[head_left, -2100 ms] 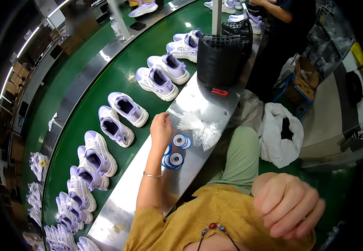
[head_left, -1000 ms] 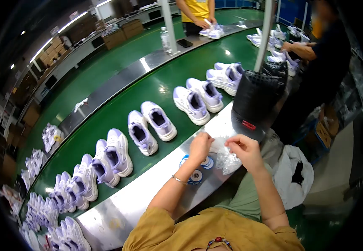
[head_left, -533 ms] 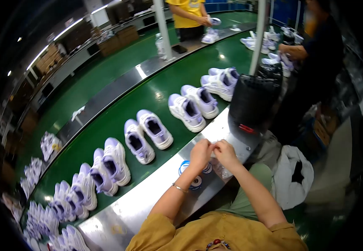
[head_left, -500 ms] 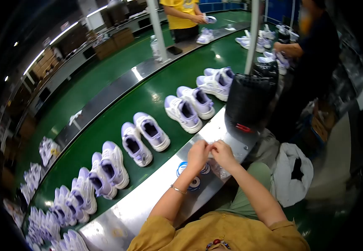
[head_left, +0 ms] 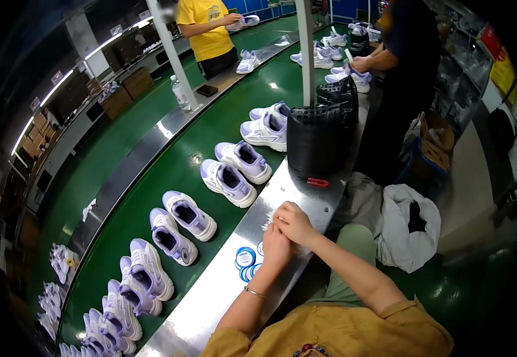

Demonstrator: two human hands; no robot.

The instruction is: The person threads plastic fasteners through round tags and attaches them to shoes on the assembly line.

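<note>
My right hand (head_left: 294, 224) is closed and lies partly over my left hand (head_left: 277, 244), above the metal ledge. The left hand's fingers are bent in under the right one and partly hidden. Thin white strands (head_left: 266, 224) stick out at the left of the fingers; what the hands grip is too small and covered to make out. Just left of my left wrist lie several round blue-and-white discs (head_left: 246, 257) on the metal ledge (head_left: 205, 294). Beyond the hands, a red-handled tool (head_left: 317, 182) rests near a black container.
Pairs of white-and-lilac sneakers (head_left: 228, 181) line the green belt (head_left: 169, 169) at left. The black container (head_left: 313, 140) stands by a white post (head_left: 306, 59). A white bag (head_left: 410, 229) sits at right. Two other people, one in yellow (head_left: 205, 30), handle shoes farther off.
The view has swung to the right, so the belt and shoes appear farther left. My hands have gone from fingertips meeting to the right hand folded over the left.
</note>
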